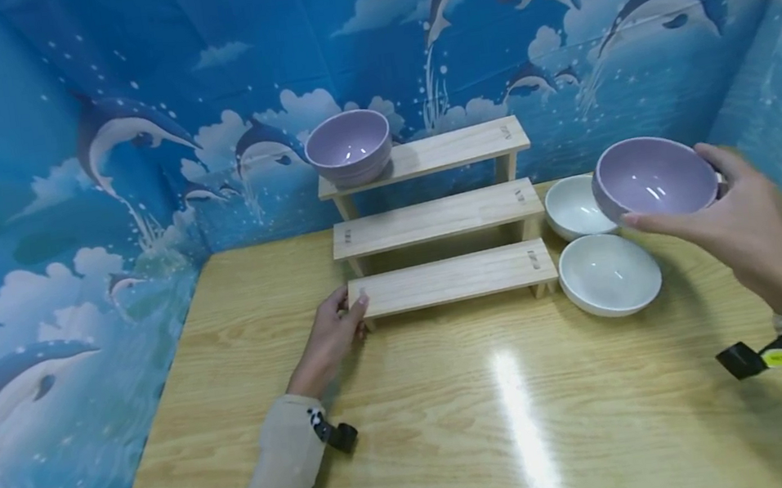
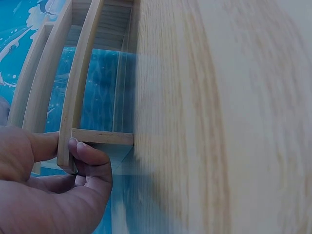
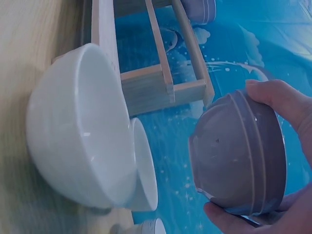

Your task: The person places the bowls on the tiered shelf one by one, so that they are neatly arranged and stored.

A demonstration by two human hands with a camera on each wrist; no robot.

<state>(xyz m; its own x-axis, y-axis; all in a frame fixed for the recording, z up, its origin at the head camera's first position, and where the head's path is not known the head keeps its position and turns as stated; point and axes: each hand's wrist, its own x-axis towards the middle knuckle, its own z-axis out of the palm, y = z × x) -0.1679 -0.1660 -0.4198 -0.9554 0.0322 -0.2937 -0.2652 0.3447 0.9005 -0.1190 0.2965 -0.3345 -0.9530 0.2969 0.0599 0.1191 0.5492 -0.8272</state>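
A three-step wooden display stand [image 1: 440, 219] stands on the table. My left hand [image 1: 334, 330] grips the left end of its lowest step; in the left wrist view the thumb and curled fingers [image 2: 92, 156] pinch the board's end. On the top step, at the left, sits a purple bowl [image 1: 351, 146]. My right hand [image 1: 743, 210] holds a second purple bowl [image 1: 655, 176] by its sides, raised right of the stand with its mouth up. Below it are two white bowls, the nearer one [image 1: 610, 274] and the farther one [image 1: 572, 208], partly hidden by the held bowl.
The wood-grain table [image 1: 444, 418] stretches in front of the stand. A blue dolphin-print backdrop [image 1: 249, 65] rises behind and on both sides. A small white object [image 3: 155, 227], cut off by the frame, shows at the bottom of the right wrist view.
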